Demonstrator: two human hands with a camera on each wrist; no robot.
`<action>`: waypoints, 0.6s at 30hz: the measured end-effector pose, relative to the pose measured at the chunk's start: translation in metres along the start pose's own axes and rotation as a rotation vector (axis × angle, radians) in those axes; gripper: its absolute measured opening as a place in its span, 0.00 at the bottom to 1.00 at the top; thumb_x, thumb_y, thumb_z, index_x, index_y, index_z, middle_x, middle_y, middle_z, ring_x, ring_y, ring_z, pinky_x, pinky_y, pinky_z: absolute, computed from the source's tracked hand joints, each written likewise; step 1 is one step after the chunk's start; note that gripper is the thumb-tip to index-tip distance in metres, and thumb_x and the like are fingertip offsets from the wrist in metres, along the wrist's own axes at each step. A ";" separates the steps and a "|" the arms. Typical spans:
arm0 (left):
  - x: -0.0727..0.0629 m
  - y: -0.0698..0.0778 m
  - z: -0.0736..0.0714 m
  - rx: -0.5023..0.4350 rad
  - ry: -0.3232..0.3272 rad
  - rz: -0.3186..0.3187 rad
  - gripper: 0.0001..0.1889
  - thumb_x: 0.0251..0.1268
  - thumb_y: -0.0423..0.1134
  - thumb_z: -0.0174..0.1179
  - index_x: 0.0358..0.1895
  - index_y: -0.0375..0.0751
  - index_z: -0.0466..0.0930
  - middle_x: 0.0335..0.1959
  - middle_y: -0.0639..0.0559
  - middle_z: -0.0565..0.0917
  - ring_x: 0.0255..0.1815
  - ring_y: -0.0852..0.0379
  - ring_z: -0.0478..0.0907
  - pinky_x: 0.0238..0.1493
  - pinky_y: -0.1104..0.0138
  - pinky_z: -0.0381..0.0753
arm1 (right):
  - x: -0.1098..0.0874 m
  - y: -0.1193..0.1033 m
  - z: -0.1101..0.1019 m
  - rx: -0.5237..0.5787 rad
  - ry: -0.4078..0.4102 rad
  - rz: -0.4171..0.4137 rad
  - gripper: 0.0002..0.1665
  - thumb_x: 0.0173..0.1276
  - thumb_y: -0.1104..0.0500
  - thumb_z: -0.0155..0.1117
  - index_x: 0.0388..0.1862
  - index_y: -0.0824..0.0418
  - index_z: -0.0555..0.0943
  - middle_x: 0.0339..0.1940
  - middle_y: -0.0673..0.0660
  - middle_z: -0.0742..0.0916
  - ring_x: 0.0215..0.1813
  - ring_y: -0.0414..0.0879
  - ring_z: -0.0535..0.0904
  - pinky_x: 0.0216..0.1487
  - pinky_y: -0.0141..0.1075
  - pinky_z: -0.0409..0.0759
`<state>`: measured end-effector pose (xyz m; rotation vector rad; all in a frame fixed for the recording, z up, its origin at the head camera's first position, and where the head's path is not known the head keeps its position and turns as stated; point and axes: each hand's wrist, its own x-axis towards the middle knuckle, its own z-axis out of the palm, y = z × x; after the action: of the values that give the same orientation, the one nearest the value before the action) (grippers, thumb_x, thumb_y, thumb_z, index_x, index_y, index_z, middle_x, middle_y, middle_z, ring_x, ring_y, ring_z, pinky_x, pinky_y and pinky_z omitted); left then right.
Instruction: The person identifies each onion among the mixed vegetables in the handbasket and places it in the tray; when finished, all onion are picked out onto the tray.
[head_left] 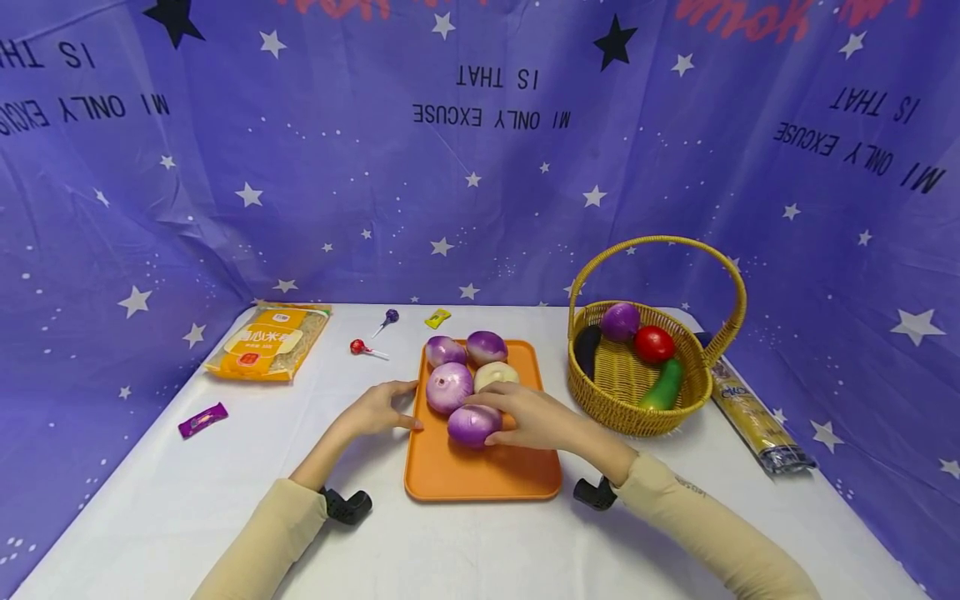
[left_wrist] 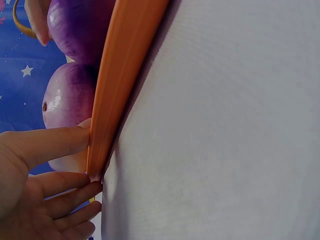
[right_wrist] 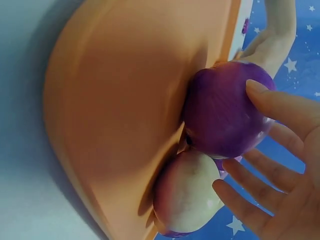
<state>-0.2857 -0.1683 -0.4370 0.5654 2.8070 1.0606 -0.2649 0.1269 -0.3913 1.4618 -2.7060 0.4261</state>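
Note:
On the orange tray sit several purple onions, among them a paler round onion and two darker ones at the far end. A cream-white bulb with purple edges lies next to them, partly behind my right hand. My right hand holds the nearest purple onion, its thumb on one side and fingers on the other. That onion is close over the tray in the right wrist view. My left hand touches the tray's left rim, with thumb and fingers spread along the edge.
A wicker basket with a tall handle holds an onion, a tomato, an eggplant and a green vegetable. Behind it lies a long yellow pack. At left are an orange food bag, a purple wrapper, two lollipops and a yellow candy.

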 end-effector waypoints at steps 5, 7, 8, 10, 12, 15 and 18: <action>0.000 0.001 0.000 -0.008 -0.004 -0.002 0.41 0.48 0.41 0.74 0.65 0.25 0.68 0.64 0.33 0.72 0.68 0.35 0.62 0.70 0.46 0.58 | 0.000 -0.002 0.001 -0.010 -0.036 0.024 0.33 0.60 0.50 0.72 0.65 0.49 0.75 0.62 0.52 0.78 0.63 0.46 0.73 0.58 0.44 0.78; 0.000 0.002 -0.001 -0.006 -0.005 0.000 0.41 0.48 0.41 0.74 0.65 0.25 0.68 0.64 0.33 0.72 0.68 0.35 0.62 0.70 0.46 0.58 | 0.000 -0.003 0.001 -0.011 -0.040 0.029 0.33 0.59 0.50 0.73 0.65 0.49 0.75 0.63 0.52 0.78 0.64 0.47 0.72 0.58 0.45 0.77; 0.000 0.002 -0.001 -0.007 -0.004 -0.001 0.41 0.48 0.41 0.74 0.65 0.25 0.68 0.64 0.33 0.72 0.68 0.35 0.62 0.70 0.46 0.58 | -0.001 -0.003 0.001 -0.010 -0.040 0.032 0.34 0.59 0.50 0.73 0.65 0.49 0.75 0.63 0.51 0.78 0.64 0.47 0.72 0.59 0.45 0.77; 0.000 0.002 -0.001 -0.007 -0.004 -0.001 0.41 0.48 0.41 0.74 0.65 0.25 0.68 0.64 0.33 0.72 0.68 0.35 0.62 0.70 0.46 0.58 | -0.001 -0.003 0.000 -0.008 -0.042 0.037 0.35 0.58 0.50 0.74 0.65 0.48 0.75 0.64 0.51 0.77 0.65 0.47 0.71 0.60 0.45 0.76; -0.001 0.002 -0.001 -0.005 -0.006 -0.001 0.41 0.48 0.41 0.74 0.65 0.25 0.68 0.64 0.33 0.72 0.68 0.34 0.62 0.70 0.46 0.58 | -0.001 -0.004 0.000 -0.002 -0.041 0.035 0.35 0.58 0.48 0.73 0.66 0.48 0.75 0.64 0.51 0.77 0.66 0.47 0.70 0.60 0.45 0.76; -0.001 0.002 -0.001 -0.006 -0.007 -0.001 0.41 0.48 0.41 0.74 0.65 0.25 0.68 0.64 0.33 0.72 0.68 0.34 0.62 0.70 0.46 0.58 | -0.001 -0.004 0.000 0.000 -0.037 0.024 0.34 0.60 0.44 0.70 0.66 0.48 0.75 0.65 0.51 0.77 0.66 0.47 0.70 0.60 0.45 0.76; -0.001 0.002 -0.001 -0.003 -0.006 0.005 0.41 0.48 0.41 0.74 0.65 0.25 0.68 0.64 0.32 0.72 0.68 0.34 0.62 0.69 0.45 0.58 | 0.000 -0.004 0.001 -0.002 -0.022 0.009 0.33 0.62 0.44 0.68 0.65 0.50 0.75 0.64 0.51 0.78 0.66 0.47 0.71 0.60 0.45 0.76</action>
<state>-0.2843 -0.1678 -0.4345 0.5743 2.7993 1.0625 -0.2615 0.1246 -0.3918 1.4632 -2.7305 0.4094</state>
